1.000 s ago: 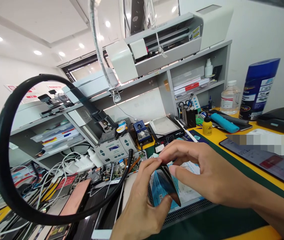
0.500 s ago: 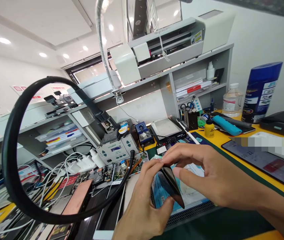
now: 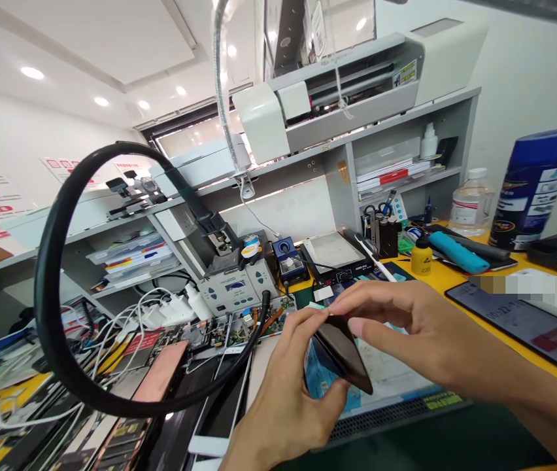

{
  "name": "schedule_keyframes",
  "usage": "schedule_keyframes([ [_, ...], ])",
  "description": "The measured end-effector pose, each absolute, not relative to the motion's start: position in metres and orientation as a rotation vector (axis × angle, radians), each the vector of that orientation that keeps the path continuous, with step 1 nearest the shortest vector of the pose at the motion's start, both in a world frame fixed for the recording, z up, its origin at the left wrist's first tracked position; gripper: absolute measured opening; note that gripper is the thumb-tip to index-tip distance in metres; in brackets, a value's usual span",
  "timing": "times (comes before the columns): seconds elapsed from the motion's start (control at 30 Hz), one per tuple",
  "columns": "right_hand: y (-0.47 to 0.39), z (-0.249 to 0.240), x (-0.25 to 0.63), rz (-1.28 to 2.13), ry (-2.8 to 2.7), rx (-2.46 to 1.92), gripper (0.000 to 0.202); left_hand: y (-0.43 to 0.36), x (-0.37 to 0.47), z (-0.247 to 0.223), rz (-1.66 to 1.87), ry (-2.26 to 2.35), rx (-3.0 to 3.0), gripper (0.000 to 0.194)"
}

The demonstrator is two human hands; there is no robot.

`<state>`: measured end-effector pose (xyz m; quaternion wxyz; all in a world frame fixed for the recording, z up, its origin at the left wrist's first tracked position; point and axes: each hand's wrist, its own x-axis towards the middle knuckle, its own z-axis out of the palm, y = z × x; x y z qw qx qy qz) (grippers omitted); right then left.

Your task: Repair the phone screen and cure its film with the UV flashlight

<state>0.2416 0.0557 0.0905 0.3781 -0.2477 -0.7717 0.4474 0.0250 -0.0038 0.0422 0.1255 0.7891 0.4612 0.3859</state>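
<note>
Between my hands is a thin, dark, glossy phone-sized panel [image 3: 352, 356], tilted up on edge. Its face shows a seam or reflection, so I cannot tell if it is one piece or two layers. My left hand [image 3: 293, 392] is closed around its left side, thumb at the lower edge and fingers at the top. With its fingertips at the top edge and thumb by the upper right side, my right hand [image 3: 401, 327] pinches the same panel. Under it lies a pale work mat [image 3: 386, 369] with blue patches on a perforated-front station.
A black hose [image 3: 43, 294] loops at left from a grey rework station [image 3: 232, 288]. Phone parts and white cables crowd the left bench. On the right lie a lit phone [image 3: 518, 320], a yellow bottle [image 3: 421, 256] and a blue spray can [image 3: 533, 190].
The view has shifted, so the surroundings sit further right in the picture. The panel has tilted slightly and its face reflects less blue. Both hands keep nearly the same hold.
</note>
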Motion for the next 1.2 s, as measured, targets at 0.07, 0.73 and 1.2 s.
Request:
schedule_keyframes([
  [0.07, 0.059, 0.089, 0.242, 1.211, -1.963, -0.630, 0.020, -0.003, 0.025, 0.044, 1.141, 1.338, 2.312, 0.079],
  [0.73, 0.066, 0.081, 0.236, 1.443, -1.802, -0.597, 0.022, -0.004, 0.024, 0.043, 1.226, 1.240, 2.441, 0.091],
  [1.2, 0.061, 0.084, 0.231, 1.467, -1.791, -0.613, 0.027, -0.009, 0.021, 0.050, 1.126, 1.267, 2.487, 0.091],
])
